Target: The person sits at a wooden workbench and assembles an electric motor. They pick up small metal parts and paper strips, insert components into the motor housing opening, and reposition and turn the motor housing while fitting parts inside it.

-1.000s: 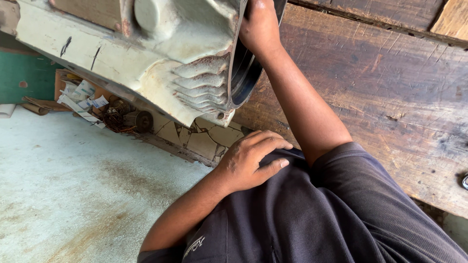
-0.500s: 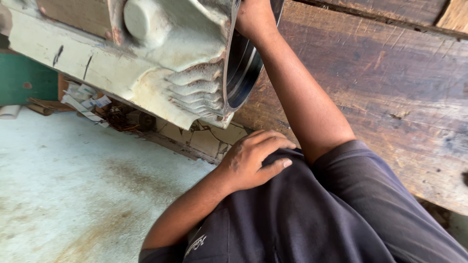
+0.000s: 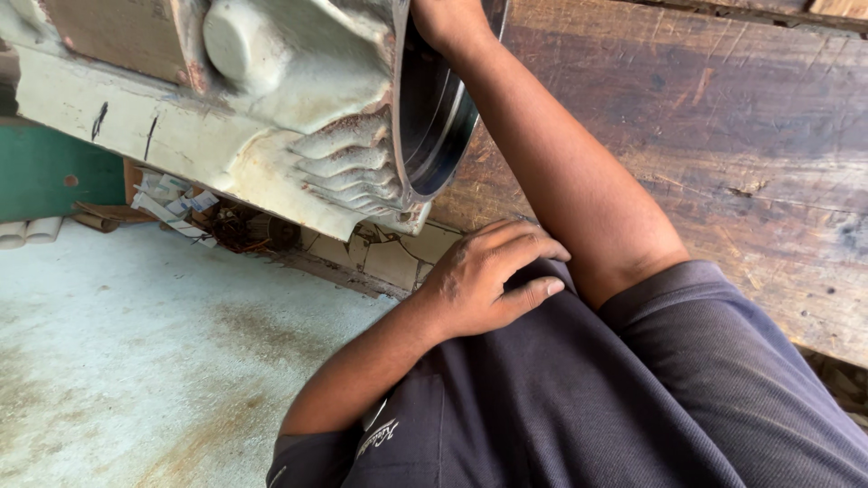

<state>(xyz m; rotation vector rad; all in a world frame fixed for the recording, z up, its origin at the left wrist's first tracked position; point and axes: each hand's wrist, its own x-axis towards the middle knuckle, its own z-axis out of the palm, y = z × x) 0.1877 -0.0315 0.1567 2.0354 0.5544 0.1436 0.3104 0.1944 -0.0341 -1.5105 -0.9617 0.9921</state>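
Reach has lengthened over the last second: the right hand (image 3: 441, 20) now sits at the top edge against the dark metal flywheel (image 3: 440, 126), which is mounted on the side of the off-white finned engine casing (image 3: 307, 117). Only wrist and heel of that hand show, so I cannot tell whether its fingers are closed. The left hand (image 3: 488, 282) stays flat on the dark shirt (image 3: 579, 407), fingers (image 3: 533, 291) loose, holding nothing. Wooden planks (image 3: 723, 117) stand behind, above the pale concrete floor (image 3: 108, 361).
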